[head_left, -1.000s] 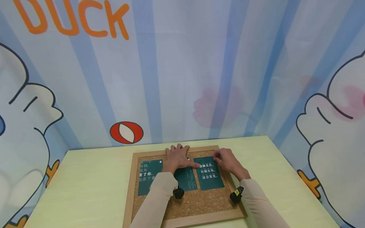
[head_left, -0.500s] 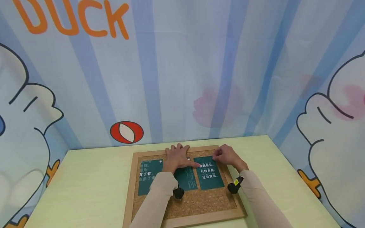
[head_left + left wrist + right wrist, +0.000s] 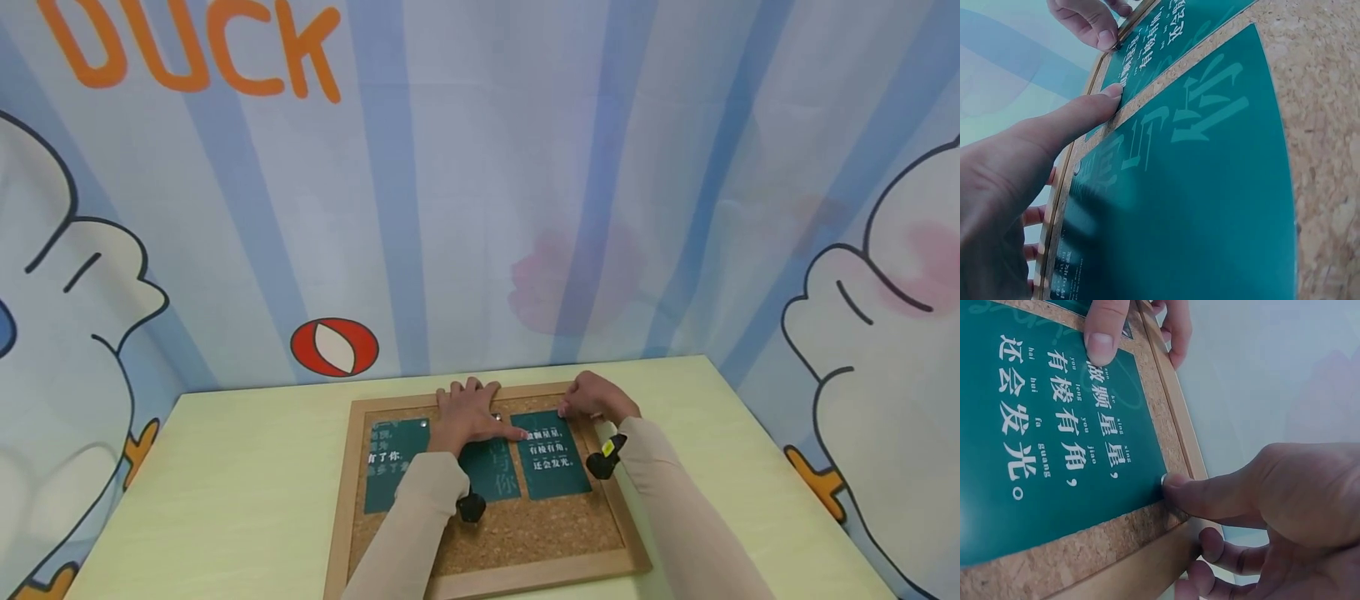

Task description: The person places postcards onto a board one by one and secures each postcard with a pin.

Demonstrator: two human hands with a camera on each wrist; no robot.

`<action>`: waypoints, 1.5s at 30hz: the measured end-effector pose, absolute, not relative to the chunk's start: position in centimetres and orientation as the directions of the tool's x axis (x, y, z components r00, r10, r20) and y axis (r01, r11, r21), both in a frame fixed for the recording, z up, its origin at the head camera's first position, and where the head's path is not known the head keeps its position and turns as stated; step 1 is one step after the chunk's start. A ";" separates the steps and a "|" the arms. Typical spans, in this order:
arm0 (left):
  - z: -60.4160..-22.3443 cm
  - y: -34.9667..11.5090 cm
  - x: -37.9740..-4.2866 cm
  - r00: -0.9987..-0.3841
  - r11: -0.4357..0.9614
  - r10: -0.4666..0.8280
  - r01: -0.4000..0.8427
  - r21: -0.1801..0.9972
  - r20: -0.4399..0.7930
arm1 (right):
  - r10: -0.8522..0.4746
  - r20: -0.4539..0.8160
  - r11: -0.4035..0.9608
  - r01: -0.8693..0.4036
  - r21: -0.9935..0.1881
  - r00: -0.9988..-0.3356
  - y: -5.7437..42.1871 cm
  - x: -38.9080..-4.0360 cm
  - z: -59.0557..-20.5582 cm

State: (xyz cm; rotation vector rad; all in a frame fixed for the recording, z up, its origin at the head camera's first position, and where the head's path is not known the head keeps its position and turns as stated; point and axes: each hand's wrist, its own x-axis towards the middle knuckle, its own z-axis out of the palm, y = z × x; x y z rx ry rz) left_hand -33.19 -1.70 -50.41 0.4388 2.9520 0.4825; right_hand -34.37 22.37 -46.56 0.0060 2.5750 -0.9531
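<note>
A wood-framed corkboard point(image 3: 540, 533) lies on the table, with three dark green cards in a row. My left hand point(image 3: 467, 418) spreads over its top edge, the thumb pressing the upper left corner of the right card point(image 3: 557, 477), which bears white Chinese text. At that card's upper right corner, my right hand point(image 3: 596, 397) has its thumb on a silver thumbtack point(image 3: 1164, 479); its other fingers curl by the frame. The middle card point(image 3: 498, 479), partly under my left hand, has a silver tack point(image 3: 1077, 167) at its top. My left forearm covers part of the left card point(image 3: 382, 483).
The pale yellow table point(image 3: 247, 483) extends on both sides of the board. Behind it hangs a blue-striped cloth backdrop point(image 3: 480, 208) with cartoon ducks. A small silver tack point(image 3: 423, 423) sits at the left card's upper right corner.
My right wrist has swung inward and the back of the hand has risen, while its fingertips stay at the card's corner. The left hand and the board have not moved.
</note>
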 end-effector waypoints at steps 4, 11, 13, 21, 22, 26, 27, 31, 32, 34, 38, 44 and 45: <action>-50.4 -1.8 -33.3 -0.952 0.909 0.297 0.256 0.330 -0.080 | -0.077 -0.378 0.783 0.179 -0.596 -0.923 21.9 -34.7 -46.7; -50.1 -2.1 -32.9 -0.955 0.906 0.291 0.256 0.338 -0.056 | -0.014 -0.412 0.780 0.247 -0.574 -0.911 21.4 -34.8 -46.5; -50.1 -2.1 -32.9 -0.955 0.906 0.292 0.258 0.335 -0.055 | -0.006 -0.420 0.782 0.257 -0.568 -0.908 21.3 -34.8 -46.4; -50.0 -2.2 -32.7 -0.954 0.901 0.295 0.257 0.348 -0.058 | 0.003 -0.431 0.778 0.273 -0.565 -0.902 21.2 -35.0 -46.4; -50.1 -2.2 -32.7 -0.954 0.901 0.295 0.256 0.350 -0.060 | 0.001 -0.426 0.781 0.267 -0.564 -0.905 21.2 -35.0 -46.5; -50.5 -2.2 -33.2 -0.952 0.903 0.298 0.260 0.342 -0.064 | 0.000 -0.413 0.794 0.251 -0.553 -0.911 21.1 -35.0 -46.6; -50.8 -2.2 -33.3 -0.952 0.904 0.300 0.262 0.338 -0.066 | 0.000 -0.410 0.798 0.247 -0.549 -0.912 21.1 -35.0 -46.7; -51.7 -2.1 -34.0 -0.946 0.909 0.317 0.285 0.304 -0.060 | 0.019 -0.408 0.808 0.254 -0.531 -0.913 21.2 -34.9 -46.8; -51.7 -2.0 -34.0 -0.945 0.910 0.324 0.294 0.294 -0.056 | 0.016 -0.405 0.814 0.247 -0.525 -0.914 21.3 -34.9 -46.8; -51.7 -2.0 -34.0 -0.941 0.910 0.335 0.310 0.277 -0.050 | 0.003 -0.392 0.825 0.224 -0.519 -0.920 21.3 -34.8 -46.8; -51.3 -2.1 -33.6 -0.934 0.903 0.355 0.334 0.270 -0.032 | -0.047 -0.361 0.839 0.159 -0.520 -0.931 21.4 -34.7 -46.8; -51.1 -2.9 -33.5 -0.925 0.882 0.379 0.369 0.293 0.026 | -0.092 -0.291 0.852 0.076 -0.518 -0.952 21.7 -33.9 -46.7; -51.1 -3.1 -33.5 -0.922 0.879 0.385 0.379 0.289 0.040 | -0.102 -0.275 0.856 0.056 -0.514 -0.956 21.8 -33.7 -46.6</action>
